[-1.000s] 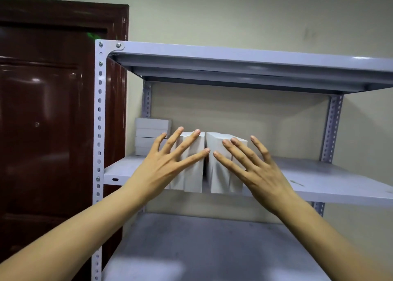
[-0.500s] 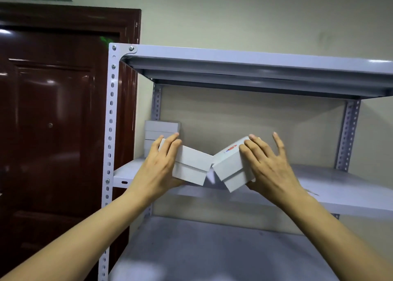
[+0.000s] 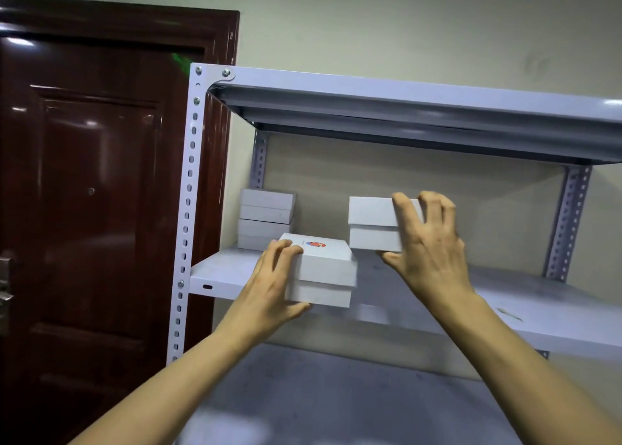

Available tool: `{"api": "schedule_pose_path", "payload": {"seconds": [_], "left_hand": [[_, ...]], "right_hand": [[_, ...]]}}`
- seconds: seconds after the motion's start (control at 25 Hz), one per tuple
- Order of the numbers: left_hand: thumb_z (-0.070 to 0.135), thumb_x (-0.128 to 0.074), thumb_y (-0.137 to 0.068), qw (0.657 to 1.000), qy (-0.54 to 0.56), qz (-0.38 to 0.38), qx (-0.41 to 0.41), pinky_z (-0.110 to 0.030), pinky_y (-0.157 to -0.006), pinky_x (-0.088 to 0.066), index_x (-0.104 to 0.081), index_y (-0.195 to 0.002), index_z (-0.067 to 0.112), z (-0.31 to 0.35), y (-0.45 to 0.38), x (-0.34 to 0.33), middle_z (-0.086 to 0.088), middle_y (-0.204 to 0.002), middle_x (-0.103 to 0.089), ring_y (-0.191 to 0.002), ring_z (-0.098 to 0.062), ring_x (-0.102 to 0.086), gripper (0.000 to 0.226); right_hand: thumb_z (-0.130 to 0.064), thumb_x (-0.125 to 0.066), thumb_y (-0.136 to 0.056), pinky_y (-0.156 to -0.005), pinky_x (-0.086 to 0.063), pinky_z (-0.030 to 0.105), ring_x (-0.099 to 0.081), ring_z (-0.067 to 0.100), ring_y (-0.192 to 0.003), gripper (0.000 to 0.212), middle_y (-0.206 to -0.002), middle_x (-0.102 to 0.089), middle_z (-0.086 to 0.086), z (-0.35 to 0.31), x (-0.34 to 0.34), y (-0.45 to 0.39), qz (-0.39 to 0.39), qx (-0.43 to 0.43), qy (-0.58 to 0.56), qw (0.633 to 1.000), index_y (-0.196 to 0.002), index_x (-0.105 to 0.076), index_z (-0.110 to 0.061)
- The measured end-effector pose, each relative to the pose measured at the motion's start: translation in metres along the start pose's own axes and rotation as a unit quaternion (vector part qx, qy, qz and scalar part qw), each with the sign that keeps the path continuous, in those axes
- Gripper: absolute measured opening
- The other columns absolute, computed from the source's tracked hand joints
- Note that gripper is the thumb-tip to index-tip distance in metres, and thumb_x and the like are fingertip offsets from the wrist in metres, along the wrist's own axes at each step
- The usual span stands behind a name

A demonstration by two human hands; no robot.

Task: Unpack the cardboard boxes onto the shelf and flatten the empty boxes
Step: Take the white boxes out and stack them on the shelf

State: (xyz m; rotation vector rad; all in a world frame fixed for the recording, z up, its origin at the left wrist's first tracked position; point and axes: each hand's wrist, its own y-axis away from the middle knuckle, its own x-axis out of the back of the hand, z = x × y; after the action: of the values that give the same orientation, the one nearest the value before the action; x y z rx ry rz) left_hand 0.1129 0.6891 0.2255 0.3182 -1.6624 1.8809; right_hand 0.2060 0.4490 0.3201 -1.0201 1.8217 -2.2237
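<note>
Nearest the camera, the left hand (image 3: 269, 289) has its grip curled round a small white box (image 3: 321, 276), fingers over the top edge and thumb beneath, at the front edge of the grey metal shelf (image 3: 538, 296). A red and blue logo shows on that box's lid. A little further in, the right hand (image 3: 427, 242) pinches a second white box (image 3: 373, 224), fingertips on top, thumb under, holding it level above the shelf board. At the back left corner sits a stack of white boxes (image 3: 264, 219) against the wall. Beside the rack stands a dark brown door (image 3: 94, 192).
</note>
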Motion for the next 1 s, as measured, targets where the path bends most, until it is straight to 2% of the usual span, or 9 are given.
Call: {"api": "schedule_pose_path", "payload": {"seconds": [0.16,0.32,0.44,0.6,0.68,0.76,0.84,0.92,1.0], "left_hand": [[0.039,-0.089,-0.068,0.989,0.133,0.005,0.069,-0.001,-0.099,-0.028,-0.049,-0.126,0.038,0.004,-0.005,0.009,0.014,-0.14,-0.031,-0.126,0.017,-0.033,0.07],[0.034,-0.089,-0.069,0.956,0.24,0.041,0.163,-0.017,-0.101,-0.041,-0.049,-0.126,0.039,0.004,-0.005,0.012,0.015,-0.133,-0.046,-0.121,0.013,-0.045,0.07],[0.025,-0.088,-0.073,0.938,0.284,0.038,0.194,-0.018,-0.101,-0.044,-0.049,-0.128,0.036,0.001,-0.003,0.02,0.013,-0.133,-0.053,-0.122,0.01,-0.048,0.068],[0.03,-0.088,-0.075,0.926,0.316,0.044,0.201,-0.024,-0.098,-0.05,-0.051,-0.128,0.036,0.001,-0.002,0.028,0.015,-0.128,-0.059,-0.122,0.002,-0.054,0.064],[0.031,-0.083,-0.082,0.924,0.321,0.06,0.2,-0.027,-0.097,-0.052,-0.055,-0.127,0.035,0.001,-0.004,0.028,0.015,-0.124,-0.062,-0.119,0.001,-0.056,0.054],[0.032,-0.077,-0.088,0.924,0.308,0.084,0.211,-0.026,-0.095,-0.053,-0.061,-0.125,0.031,0.003,-0.007,0.029,0.018,-0.118,-0.066,-0.113,0.005,-0.059,0.041],[0.033,-0.074,-0.09,0.921,0.3,0.103,0.228,-0.016,-0.09,-0.052,-0.067,-0.122,0.027,0.004,-0.01,0.029,0.02,-0.113,-0.069,-0.105,0.011,-0.061,0.033],[0.034,-0.073,-0.091,0.912,0.311,0.113,0.241,-0.008,-0.083,-0.051,-0.072,-0.118,0.024,0.003,-0.012,0.029,0.018,-0.109,-0.072,-0.098,0.013,-0.063,0.03],[0.035,-0.073,-0.091,0.909,0.312,0.114,0.25,-0.02,-0.086,-0.056,-0.074,-0.115,0.024,-0.001,-0.014,0.027,0.016,-0.106,-0.074,-0.093,0.006,-0.068,0.026]], "right_hand": [[-0.039,-0.094,-0.057,-0.066,-0.058,0.048,-0.03,0.031,-0.129,0.099,-0.136,-0.04,0.012,-0.031,0.002,-0.008,0.017,0.007,-0.038,0.999,-0.14,-0.044,-0.022],[-0.034,-0.092,-0.057,-0.069,-0.059,0.046,-0.03,0.029,-0.129,0.098,-0.136,-0.038,0.011,-0.06,-0.004,-0.009,0.004,0.021,-0.074,0.997,-0.14,-0.042,-0.022],[-0.039,-0.09,-0.06,-0.073,-0.058,0.043,-0.033,0.028,-0.128,0.095,-0.135,-0.036,0.008,-0.073,-0.013,-0.002,-0.016,0.025,-0.1,0.995,-0.139,-0.041,-0.023],[-0.051,-0.079,-0.074,-0.082,-0.055,0.042,-0.031,0.026,-0.133,0.087,-0.139,-0.033,0.006,-0.077,-0.018,0.008,-0.039,0.056,-0.171,0.983,-0.145,-0.037,-0.027],[-0.045,-0.069,-0.085,-0.087,-0.053,0.043,-0.032,0.025,-0.134,0.07,-0.14,-0.034,0.004,-0.077,-0.016,0.008,-0.04,0.053,-0.21,0.975,-0.145,-0.038,-0.028],[-0.027,-0.063,-0.09,-0.084,-0.056,0.045,-0.036,0.024,-0.129,0.057,-0.136,-0.037,0.002,-0.075,-0.016,0.005,-0.027,0.04,-0.228,0.972,-0.143,-0.043,-0.027],[-0.015,-0.063,-0.09,-0.083,-0.055,0.043,-0.038,0.023,-0.125,0.057,-0.134,-0.039,0.003,-0.074,-0.018,0.003,-0.021,0.039,-0.229,0.972,-0.143,-0.045,-0.025],[-0.012,-0.064,-0.09,-0.09,-0.052,0.04,-0.039,0.024,-0.127,0.058,-0.137,-0.04,0.004,-0.075,-0.02,0.004,-0.014,0.044,-0.244,0.969,-0.144,-0.046,-0.023],[-0.016,-0.067,-0.09,-0.099,-0.047,0.039,-0.04,0.025,-0.133,0.063,-0.142,-0.04,0.005,-0.074,-0.022,0.008,0.001,0.018,-0.257,0.966,-0.147,-0.042,-0.019]]}}
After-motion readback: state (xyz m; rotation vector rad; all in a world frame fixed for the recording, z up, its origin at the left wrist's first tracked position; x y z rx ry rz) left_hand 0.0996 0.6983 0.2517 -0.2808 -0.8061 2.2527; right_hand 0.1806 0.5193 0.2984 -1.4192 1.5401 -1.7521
